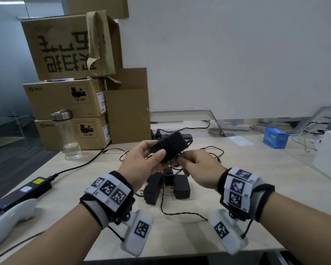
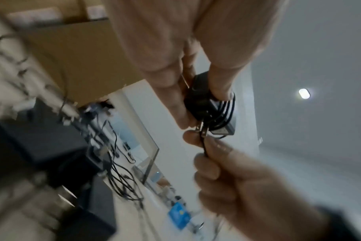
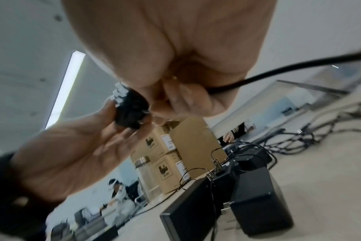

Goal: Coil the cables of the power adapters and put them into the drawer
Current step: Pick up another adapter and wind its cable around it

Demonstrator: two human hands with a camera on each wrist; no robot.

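Observation:
My left hand (image 1: 151, 155) grips a black power adapter (image 1: 170, 145) above the table, with several turns of its thin black cable wound round the body (image 2: 223, 114). My right hand (image 1: 187, 161) pinches the loose end of that cable (image 2: 204, 146) just below the adapter. In the right wrist view the adapter (image 3: 130, 110) sits between the left hand's thumb and fingers. Three more black adapters (image 1: 166, 185) lie on the table under my hands, their cables (image 1: 180, 214) loose. No drawer is in view.
Stacked cardboard boxes (image 1: 71, 96) stand at the back left, with a clear bottle (image 1: 68, 134) in front. A black power brick (image 1: 25, 192) and a white object (image 1: 10, 219) lie at the left edge. A blue box (image 1: 275, 138) and tangled cables (image 1: 210, 150) sit farther back.

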